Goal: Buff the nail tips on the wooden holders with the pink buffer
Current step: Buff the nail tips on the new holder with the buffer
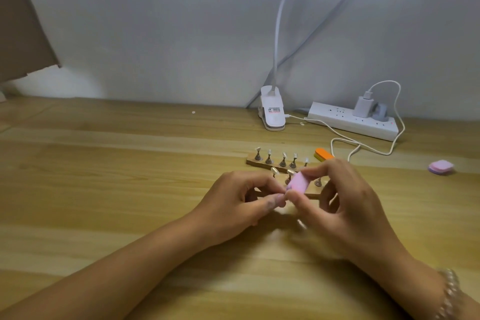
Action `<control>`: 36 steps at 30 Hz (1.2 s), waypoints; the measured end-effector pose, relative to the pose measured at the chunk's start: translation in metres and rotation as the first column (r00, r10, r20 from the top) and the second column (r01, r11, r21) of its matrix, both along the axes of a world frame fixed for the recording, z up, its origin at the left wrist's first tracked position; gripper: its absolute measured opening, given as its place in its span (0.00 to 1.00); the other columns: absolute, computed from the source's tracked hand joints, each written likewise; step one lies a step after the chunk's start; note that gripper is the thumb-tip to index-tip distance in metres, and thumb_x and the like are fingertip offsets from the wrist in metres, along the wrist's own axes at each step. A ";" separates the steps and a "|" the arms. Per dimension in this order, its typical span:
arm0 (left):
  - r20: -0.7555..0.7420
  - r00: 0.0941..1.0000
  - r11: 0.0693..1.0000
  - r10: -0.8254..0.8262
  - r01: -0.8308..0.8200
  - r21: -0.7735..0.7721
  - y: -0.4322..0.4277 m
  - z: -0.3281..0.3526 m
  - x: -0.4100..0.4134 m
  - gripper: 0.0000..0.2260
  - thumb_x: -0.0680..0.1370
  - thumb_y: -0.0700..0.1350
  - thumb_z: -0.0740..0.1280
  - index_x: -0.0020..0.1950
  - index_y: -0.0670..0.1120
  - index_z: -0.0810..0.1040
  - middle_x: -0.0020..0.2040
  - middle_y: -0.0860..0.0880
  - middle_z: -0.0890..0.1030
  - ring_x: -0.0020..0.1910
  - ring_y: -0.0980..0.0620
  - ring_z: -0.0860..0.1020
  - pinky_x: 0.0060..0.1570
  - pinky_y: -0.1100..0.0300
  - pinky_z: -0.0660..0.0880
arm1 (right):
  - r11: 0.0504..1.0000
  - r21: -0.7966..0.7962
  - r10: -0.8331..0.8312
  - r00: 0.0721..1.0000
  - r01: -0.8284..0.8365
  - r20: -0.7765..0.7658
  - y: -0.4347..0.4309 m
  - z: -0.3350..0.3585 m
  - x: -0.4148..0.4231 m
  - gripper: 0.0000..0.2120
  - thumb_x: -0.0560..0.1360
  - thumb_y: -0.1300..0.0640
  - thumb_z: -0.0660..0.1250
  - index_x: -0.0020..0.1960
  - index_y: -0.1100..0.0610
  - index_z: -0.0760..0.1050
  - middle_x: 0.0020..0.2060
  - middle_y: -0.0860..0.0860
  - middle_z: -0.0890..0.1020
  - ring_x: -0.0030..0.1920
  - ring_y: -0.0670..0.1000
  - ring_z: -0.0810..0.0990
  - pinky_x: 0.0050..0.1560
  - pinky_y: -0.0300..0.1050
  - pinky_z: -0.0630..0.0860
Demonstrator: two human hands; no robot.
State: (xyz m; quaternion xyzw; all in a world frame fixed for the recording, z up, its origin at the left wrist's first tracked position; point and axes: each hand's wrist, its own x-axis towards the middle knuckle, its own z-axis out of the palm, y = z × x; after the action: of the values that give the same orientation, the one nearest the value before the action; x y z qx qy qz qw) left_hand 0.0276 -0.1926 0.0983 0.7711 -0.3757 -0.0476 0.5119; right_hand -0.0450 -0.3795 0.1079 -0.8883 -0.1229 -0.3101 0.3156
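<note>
**Pink buffer in our right fingers, set against what our left fingers pinch**

Our right hand (345, 202) grips the pink buffer (298, 182) between thumb and forefinger, both curled close on it. The buffer's long axis slants from its lower end, which touches our left fingertips (278, 198), up and away toward the right forefinger. Our left hand (241, 202) has thumb and forefinger closed on something small at that lower end. We take it for a nail tip, though blur hides its shape. The near wooden holder (313, 193) lies just beyond and beneath both sets of fingers, and the far wooden holder (262, 163) is beyond it. The work sits between our fingertips, nearer the right. We judge the next stroke runs along the buffer's slant.
</note>
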 end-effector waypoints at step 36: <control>-0.038 0.998 0.998 -0.059 0.059 -0.008 0.000 0.003 0.000 0.08 0.82 0.43 0.61 0.49 0.52 0.79 0.38 0.55 0.77 0.29 0.54 0.73 0.30 0.62 0.70 | 0.994 -0.098 0.047 0.998 -0.043 0.032 0.005 -0.005 -0.003 0.17 0.70 0.41 0.72 0.52 0.49 0.72 0.46 0.41 0.73 0.28 0.41 0.74 0.25 0.44 0.73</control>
State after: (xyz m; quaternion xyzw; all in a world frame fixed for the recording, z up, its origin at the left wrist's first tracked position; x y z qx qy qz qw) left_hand 0.0276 -0.1930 0.1016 0.7568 -0.3886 -0.0760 0.5200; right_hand -0.0484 -0.3743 0.1033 -0.8942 -0.1634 -0.3119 0.2765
